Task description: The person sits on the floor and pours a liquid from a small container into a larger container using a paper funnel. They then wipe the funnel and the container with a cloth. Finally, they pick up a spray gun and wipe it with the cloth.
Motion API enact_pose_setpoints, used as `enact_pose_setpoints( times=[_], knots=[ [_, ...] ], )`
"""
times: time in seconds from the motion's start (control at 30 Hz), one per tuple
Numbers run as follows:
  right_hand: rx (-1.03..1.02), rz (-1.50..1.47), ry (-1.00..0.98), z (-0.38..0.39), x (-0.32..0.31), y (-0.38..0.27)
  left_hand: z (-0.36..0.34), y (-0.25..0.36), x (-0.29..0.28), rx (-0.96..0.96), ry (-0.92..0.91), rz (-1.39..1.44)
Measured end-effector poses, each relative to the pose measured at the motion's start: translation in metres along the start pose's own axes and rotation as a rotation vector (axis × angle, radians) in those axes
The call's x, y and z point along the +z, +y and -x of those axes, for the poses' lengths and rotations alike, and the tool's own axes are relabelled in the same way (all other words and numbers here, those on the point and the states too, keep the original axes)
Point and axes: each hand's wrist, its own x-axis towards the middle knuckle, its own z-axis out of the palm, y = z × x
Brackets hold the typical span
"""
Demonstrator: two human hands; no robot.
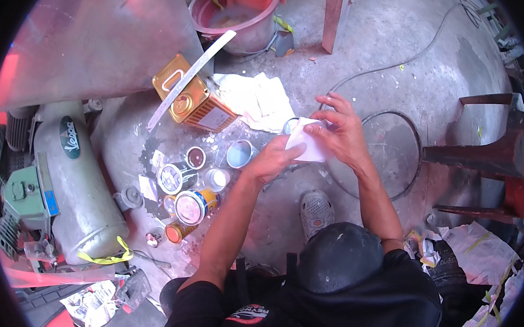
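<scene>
The left hand (pixel 269 160) pinched a white paper sheet (pixel 307 148) between its grip and the right hand's (pixel 344 135) looser one. Handling looked under way: the sheet seemed partly bent, not yet released.

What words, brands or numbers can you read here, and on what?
I won't copy wording; lettering stands on:
Grey tank: light letters, dark oval badge.
Black shirt: white letters beside red.
Gold tin: label too small to read.
Printed paper, lower left: too small to read.
</scene>
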Motion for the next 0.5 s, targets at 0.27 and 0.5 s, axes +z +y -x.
enact_pose_setpoints(
  times=[0.27, 0.5],
  knots=[
    [0.186, -0.289, 0.276, -0.005, 0.003, 0.0, 0.0, 0.0, -0.003, -0.007, -0.064, -0.005],
    [0.186, -0.252, 0.379, -0.006, 0.004, -0.002, 0.004, 0.006, 0.003, -0.002, -0.028, 0.076]
  ],
)
